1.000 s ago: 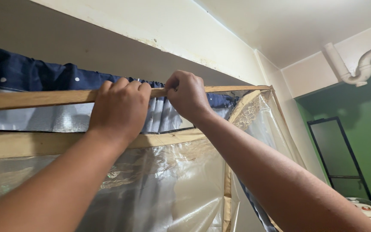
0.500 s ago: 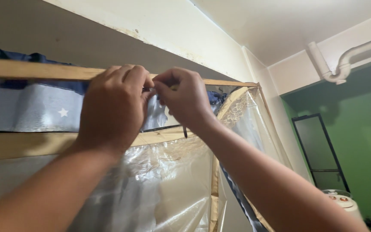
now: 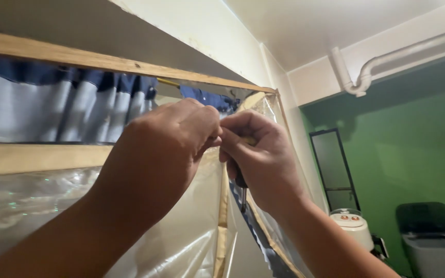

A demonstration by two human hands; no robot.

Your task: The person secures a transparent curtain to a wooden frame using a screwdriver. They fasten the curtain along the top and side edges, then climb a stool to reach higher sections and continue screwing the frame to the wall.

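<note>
Green walls and a white ceiling pipe (image 3: 359, 85) are framing the far right. Up near, the left hand (image 3: 168, 141) and right hand (image 3: 261, 154) are pinching closed on the tan fabric edging of a clear plastic wardrobe cover (image 3: 181, 242), below its wooden rail (image 3: 104, 61). It is looking light, limp, slippery and tearable; the stitched edging is seeming the surest hold.

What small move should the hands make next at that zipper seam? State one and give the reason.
Probably draw the right hand gently down along the tan seam, with the left hand bracing the top. Both hands meet pinched together where the clear plastic cover joins the tan band, and a small dark piece hangs just below the right hand; what it is stays unclear.
</note>
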